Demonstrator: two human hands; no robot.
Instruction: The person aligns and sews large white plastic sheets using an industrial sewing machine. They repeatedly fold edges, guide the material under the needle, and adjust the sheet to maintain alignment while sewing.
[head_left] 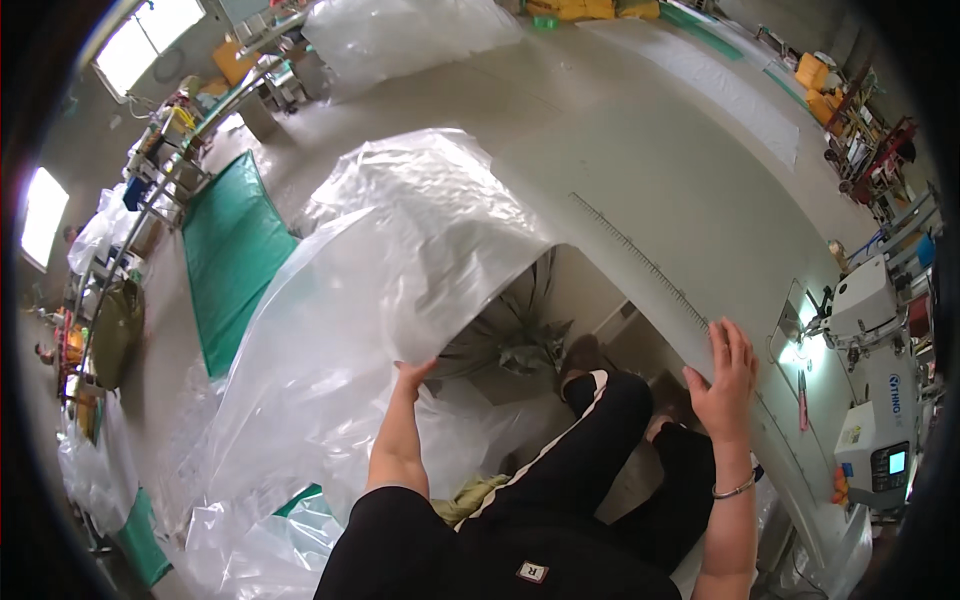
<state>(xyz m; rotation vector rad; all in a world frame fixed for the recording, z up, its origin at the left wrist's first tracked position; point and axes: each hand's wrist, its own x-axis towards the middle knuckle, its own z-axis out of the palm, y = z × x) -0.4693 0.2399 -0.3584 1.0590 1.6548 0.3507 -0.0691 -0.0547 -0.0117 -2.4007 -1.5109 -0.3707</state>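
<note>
A large translucent plastic sheet [440, 230] drapes off the table's left end and spreads down on my left. At its lower edge is my left hand [412, 374], the thumb showing and the other fingers mostly hidden by the film; it appears to grip the sheet. My right hand [725, 390] lies at the near edge of the pale table [640, 170], fingers stretched out and thumb apart, holding nothing. Just beyond its fingertips ends a ruler scale [640, 258] along the table. To the right stands a white sewing machine [865, 305] with its lamp lit.
Pink-handled scissors or snips [802, 402] lie by the machine, near a control box [888, 462] with a lit screen. A green sheet [232, 260] covers part of the floor at left. More clear plastic [410, 40] is heaped at the back. Below the table are my legs and dark bunched material [525, 345].
</note>
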